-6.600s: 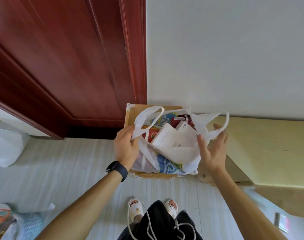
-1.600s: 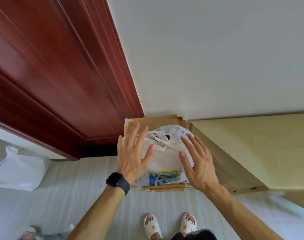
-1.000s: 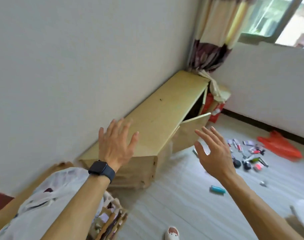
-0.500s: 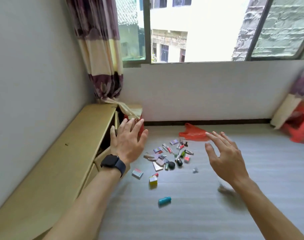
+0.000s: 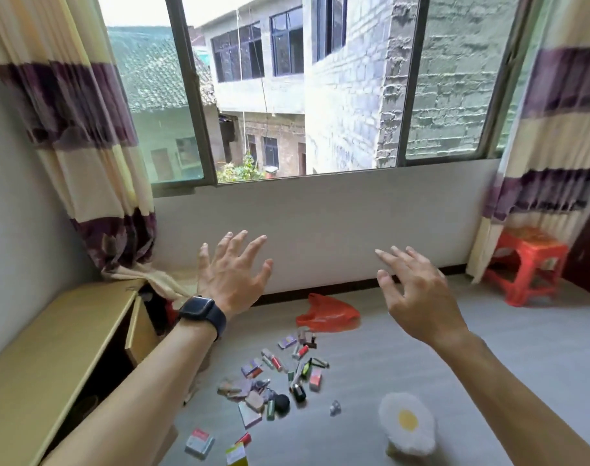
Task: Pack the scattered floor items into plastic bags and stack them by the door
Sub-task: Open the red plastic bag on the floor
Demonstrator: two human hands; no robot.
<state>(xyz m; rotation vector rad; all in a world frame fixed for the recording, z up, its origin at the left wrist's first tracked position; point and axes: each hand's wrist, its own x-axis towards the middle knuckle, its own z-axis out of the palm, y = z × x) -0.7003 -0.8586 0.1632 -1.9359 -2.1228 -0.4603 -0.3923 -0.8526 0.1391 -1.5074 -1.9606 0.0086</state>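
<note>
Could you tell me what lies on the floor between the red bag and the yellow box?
A scatter of small items, seen in the head view.

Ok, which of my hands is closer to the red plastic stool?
Right. The right hand is raised left of the red plastic stool, not touching it; the left hand is farther left, near the low wooden cabinet.
</note>
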